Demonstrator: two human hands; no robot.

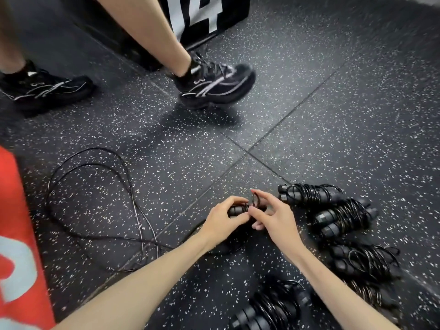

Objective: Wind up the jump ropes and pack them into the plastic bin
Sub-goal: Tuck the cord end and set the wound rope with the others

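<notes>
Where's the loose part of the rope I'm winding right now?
In the head view, the loose cord loops over the floor at left, between the red object and your left hand.

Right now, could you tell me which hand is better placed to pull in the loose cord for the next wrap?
The right hand, probably. It already pinches a loop of the cord just above the handles, which the left hand grips, so freeing the left would drop them.

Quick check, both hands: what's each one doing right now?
Left hand: grips the jump rope handles.
Right hand: pinches a loop of the rope's cord above the handles.
</notes>
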